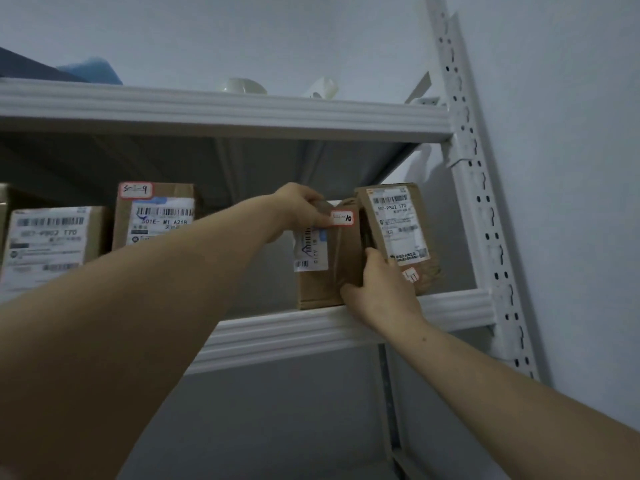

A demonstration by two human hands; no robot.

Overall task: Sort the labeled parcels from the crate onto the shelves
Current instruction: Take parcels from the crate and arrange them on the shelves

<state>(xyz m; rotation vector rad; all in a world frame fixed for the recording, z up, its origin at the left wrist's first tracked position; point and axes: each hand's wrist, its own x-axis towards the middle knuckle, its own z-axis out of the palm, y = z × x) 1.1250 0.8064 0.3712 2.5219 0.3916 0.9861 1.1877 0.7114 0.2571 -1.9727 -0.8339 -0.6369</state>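
Brown parcel, left fingers atop, right fingers beside

White metal shelf, labelled brown parcels standing along it

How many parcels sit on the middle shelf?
4: a leftmost parcel, the parcel tagged 9, the parcel tagged 10 gripped by the left hand and right hand, and the rightmost parcel. A brown sliver at the left edge may be a fifth.

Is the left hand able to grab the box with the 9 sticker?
Probably yes: nothing stands between the left hand and the 9 box, but it would have to let go of the 10 parcel.
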